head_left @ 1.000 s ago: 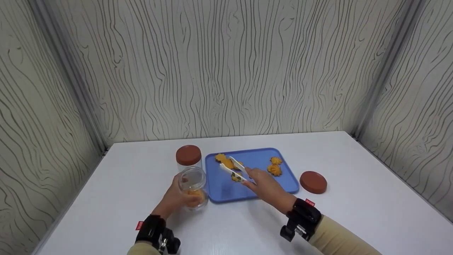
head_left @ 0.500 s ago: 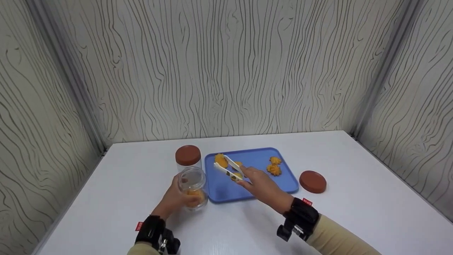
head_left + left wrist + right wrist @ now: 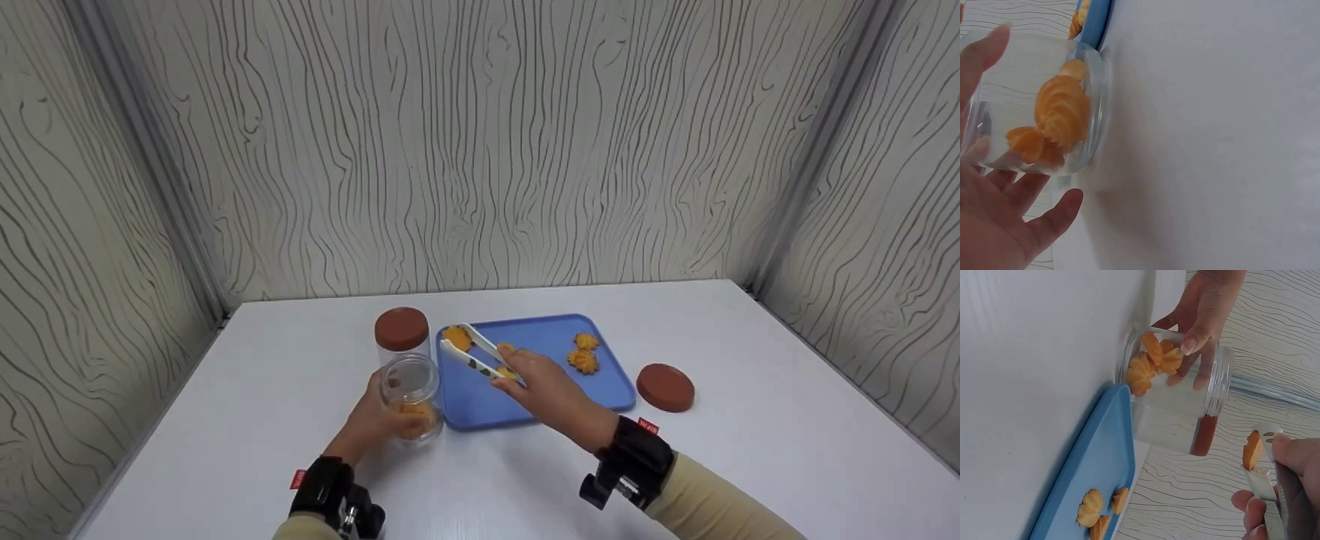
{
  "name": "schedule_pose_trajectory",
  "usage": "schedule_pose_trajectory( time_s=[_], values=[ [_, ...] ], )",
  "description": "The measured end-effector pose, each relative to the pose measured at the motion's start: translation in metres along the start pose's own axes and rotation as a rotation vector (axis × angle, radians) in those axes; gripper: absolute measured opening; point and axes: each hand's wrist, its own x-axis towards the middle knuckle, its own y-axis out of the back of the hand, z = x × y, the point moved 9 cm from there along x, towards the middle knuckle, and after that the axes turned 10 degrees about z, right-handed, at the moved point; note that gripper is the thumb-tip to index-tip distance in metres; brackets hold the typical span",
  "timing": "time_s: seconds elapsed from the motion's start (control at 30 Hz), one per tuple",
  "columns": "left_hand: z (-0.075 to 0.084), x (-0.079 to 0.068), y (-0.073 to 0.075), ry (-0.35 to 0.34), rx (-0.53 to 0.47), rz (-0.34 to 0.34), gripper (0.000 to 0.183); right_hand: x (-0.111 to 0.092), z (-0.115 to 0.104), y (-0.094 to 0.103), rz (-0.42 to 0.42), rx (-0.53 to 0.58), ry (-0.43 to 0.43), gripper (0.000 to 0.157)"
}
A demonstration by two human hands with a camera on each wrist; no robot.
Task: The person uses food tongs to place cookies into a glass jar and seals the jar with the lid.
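Observation:
My left hand (image 3: 371,420) holds a clear jar (image 3: 410,377) upright on the table, by the blue tray's left front corner. Several orange swirled cookies (image 3: 1062,112) lie at its bottom, seen in the left wrist view. My right hand (image 3: 551,390) grips white tongs (image 3: 470,360) with a green leaf pattern, above the tray's left side. In the right wrist view a cookie (image 3: 1252,450) is pinched between the tong tips, raised level with the jar's mouth. Further cookies sit on the tray (image 3: 480,405), some partly hidden by the tongs and hand.
Behind the open jar stands a second clear jar with a red-brown lid (image 3: 402,328). A loose red-brown lid (image 3: 666,387) lies right of the tray. Two cookies (image 3: 583,360) rest on the tray's right side. Wood-patterned panels (image 3: 480,150) enclose the white table (image 3: 247,420).
My right hand has moved left, carrying the tongs and the pinched cookie across the tray toward the jar. The left hand and the jar have stayed in place.

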Motion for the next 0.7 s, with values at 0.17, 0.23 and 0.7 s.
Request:
schedule_pose_trajectory(
  time_s=[0.17,0.23,0.7],
  values=[
    [0.002,0.0,0.0,-0.013,-0.017,0.0,0.104,0.001,-0.005,-0.002,-0.002,-0.017,0.003,0.051],
    [0.002,0.0,0.0,-0.011,-0.022,0.003,0.104,0.001,-0.008,-0.003,-0.001,-0.026,0.017,0.051],
    [-0.002,0.0,-0.001,0.038,-0.011,0.005,0.104,0.002,-0.025,-0.021,-0.04,-0.002,0.051,0.051]
  ],
)
